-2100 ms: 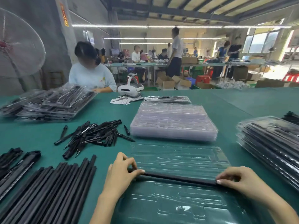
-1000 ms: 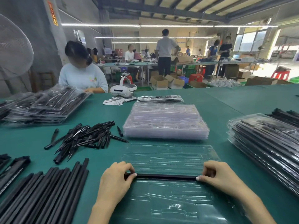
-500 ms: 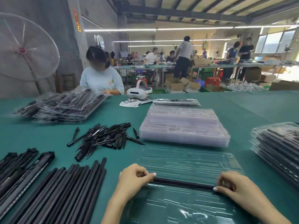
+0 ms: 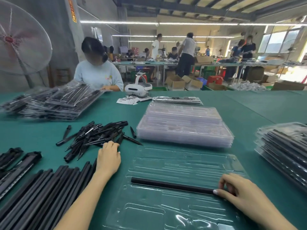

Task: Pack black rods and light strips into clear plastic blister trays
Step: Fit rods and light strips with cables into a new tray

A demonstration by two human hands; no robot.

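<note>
So one black rod [image 4: 172,185] was already lying in its groove in the open blister tray [image 4: 182,165], right hand [image 4: 239,191] pinching its right end. Left hand [image 4: 108,157] was out at the spike pile [image 4: 94,136], fingers curled over the pieces; couldn't tell if it had one. Looks like a spike goes in next.

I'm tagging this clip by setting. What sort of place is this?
Most likely a factory packing floor. Long green work tables carry a stack of empty clear blister trays and stacks of filled trays, other workers sit or stand at benches, and open cardboard cartons sit behind.
</note>
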